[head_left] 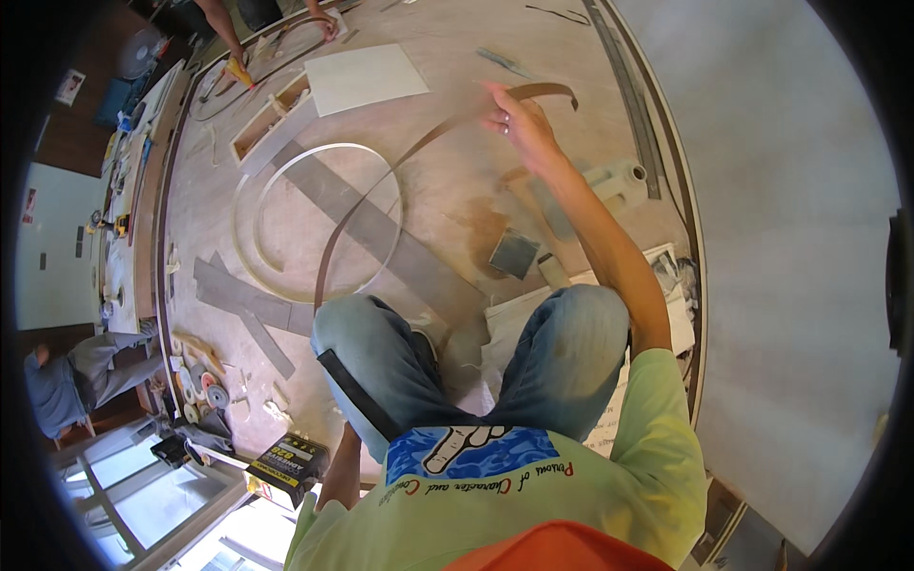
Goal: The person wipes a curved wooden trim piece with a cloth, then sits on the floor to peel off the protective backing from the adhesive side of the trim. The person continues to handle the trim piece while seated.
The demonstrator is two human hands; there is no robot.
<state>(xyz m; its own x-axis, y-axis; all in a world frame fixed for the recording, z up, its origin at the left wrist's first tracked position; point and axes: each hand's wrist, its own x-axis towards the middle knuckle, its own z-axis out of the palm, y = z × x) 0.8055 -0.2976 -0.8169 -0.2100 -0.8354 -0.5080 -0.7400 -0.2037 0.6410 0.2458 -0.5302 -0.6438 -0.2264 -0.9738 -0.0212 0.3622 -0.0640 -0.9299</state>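
Note:
My right hand (519, 124) reaches out past my right knee, its fingers closed around a long, thin brown edging strip (414, 147). One end of the strip curls beyond the hand, while the rest bows down toward my left knee. A dark band (357, 395) lies across my left thigh; whether it is the same strip I cannot tell. The left forearm (343, 466) passes down beside that thigh, with the hand itself hidden. Below the held strip, a pale coiled strip (402, 205) rests in a loop on the dusty work surface (438, 205).
Flat grey strips (381, 233) lie under the coil. A wooden box (276, 124) and white board (367, 81) stand farther off. Near my right arm are a pale bottle (619, 186) and dark square block (514, 253). Another person's hands (328, 24) work at the far left.

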